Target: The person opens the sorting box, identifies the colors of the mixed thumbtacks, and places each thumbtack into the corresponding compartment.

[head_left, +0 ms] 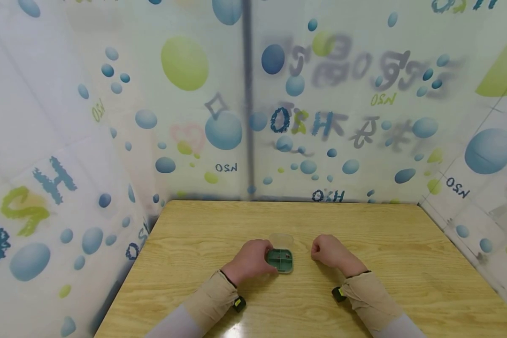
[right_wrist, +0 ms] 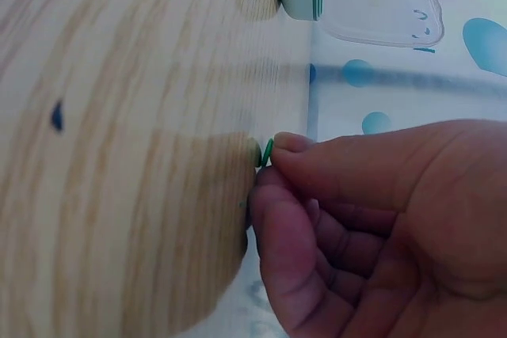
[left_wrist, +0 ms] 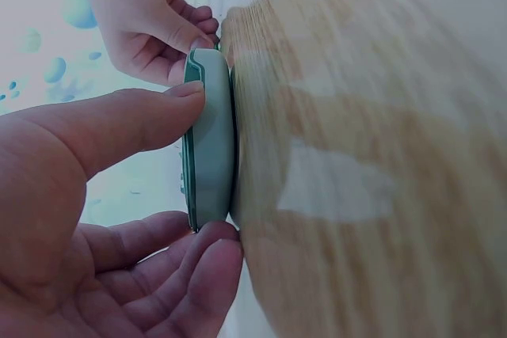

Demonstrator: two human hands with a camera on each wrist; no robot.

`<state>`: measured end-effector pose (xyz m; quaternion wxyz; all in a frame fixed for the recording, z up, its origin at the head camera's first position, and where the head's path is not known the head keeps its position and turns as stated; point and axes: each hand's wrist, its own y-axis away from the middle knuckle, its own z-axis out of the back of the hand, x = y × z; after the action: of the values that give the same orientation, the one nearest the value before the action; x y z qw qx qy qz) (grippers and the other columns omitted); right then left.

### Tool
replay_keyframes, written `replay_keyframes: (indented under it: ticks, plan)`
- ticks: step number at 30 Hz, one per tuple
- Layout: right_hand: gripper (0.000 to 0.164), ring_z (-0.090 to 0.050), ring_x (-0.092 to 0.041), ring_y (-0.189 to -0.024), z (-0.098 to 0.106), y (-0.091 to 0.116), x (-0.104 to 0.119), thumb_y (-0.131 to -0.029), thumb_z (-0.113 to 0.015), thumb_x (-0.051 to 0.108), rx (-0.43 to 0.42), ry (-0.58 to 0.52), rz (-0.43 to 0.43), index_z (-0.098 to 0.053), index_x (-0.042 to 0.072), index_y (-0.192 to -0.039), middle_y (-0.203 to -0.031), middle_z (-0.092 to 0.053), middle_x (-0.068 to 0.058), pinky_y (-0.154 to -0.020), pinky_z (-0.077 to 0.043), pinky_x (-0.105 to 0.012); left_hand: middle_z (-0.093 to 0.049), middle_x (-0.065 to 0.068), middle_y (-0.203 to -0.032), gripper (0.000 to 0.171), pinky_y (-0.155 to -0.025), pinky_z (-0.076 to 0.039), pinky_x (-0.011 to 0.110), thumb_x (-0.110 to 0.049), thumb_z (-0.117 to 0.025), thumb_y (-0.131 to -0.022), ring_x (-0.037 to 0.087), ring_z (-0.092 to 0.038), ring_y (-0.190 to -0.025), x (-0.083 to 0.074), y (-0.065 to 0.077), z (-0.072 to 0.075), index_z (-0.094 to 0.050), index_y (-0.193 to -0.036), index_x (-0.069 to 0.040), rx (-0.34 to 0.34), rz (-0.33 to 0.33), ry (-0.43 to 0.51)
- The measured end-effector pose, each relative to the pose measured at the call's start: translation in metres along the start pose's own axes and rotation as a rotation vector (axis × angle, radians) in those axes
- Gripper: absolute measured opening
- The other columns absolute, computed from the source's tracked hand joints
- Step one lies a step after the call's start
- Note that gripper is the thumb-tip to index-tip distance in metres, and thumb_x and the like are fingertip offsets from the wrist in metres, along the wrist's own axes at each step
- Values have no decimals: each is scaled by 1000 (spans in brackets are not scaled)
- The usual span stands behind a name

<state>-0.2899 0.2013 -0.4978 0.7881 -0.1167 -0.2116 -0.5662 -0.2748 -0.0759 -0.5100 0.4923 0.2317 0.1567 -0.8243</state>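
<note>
A small green pill box (head_left: 274, 265) with four compartments lies on the table, its clear lid (head_left: 281, 240) raised at the far side. A tiny reddish item (head_left: 288, 256) sits in the far right compartment. My left hand (head_left: 253, 260) grips the box from the left, thumb (left_wrist: 178, 108) on the near edge and fingers around the far edge. To the right of the box, apart from it, my right hand (head_left: 330, 252) is low over the table. Between its thumb and forefinger it pinches a small, thin green piece (right_wrist: 268, 152), partly hidden by the fingertips.
The wooden table (head_left: 219, 216) reaches back to a patterned curtain (head_left: 194, 141), with more curtain at both sides. Each wrist carries a strapped dark camera, one by the left wrist (head_left: 239, 304) and one by the right wrist (head_left: 339, 294).
</note>
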Motion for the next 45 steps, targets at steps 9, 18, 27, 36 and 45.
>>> replay_keyframes:
  ticks: [9,18,27,36,45]
  plan:
    - [21,-50,-14,-64,-1,-1,-3,-89,-70,-1,-16,-30,-5,-68,11,-71,-70,-58,2,-62,-40,-29,-74,2,-104,52,-81,-55,32,-32,-96,-77,11,-62,-86,-3,2,1,-74,-117,-7,1,8,4]
    - [18,-52,-13,-62,-4,-3,-6,-94,-72,3,-22,-111,-35,-71,10,-76,-70,-59,2,-58,-43,-29,-74,0,-104,52,-79,-55,30,-32,-96,-78,9,-62,-85,-1,2,1,-74,-119,-9,2,2,16]
    - [18,-53,-15,-61,-4,-4,-13,-99,-66,3,6,-227,-53,-73,7,-83,-67,-61,0,-60,-45,-30,-73,-1,-101,50,-77,-54,29,-32,-96,-77,8,-60,-82,-1,2,1,-74,-116,-10,0,-1,20]
    - [20,-51,-12,-59,-4,-8,-17,-103,-65,6,9,-300,-63,-71,6,-84,-65,-59,-1,-57,-43,-27,-73,-1,-101,50,-77,-54,30,-33,-96,-77,9,-61,-82,0,3,1,-74,-116,-10,-5,-1,12]
    - [17,-53,-15,-62,-5,-10,-20,-104,-63,5,-19,-388,-85,-71,3,-89,-67,-58,-2,-61,-44,-28,-73,0,-102,50,-78,-55,30,-32,-96,-78,10,-61,-83,-2,3,2,-74,-117,-10,-2,1,15]
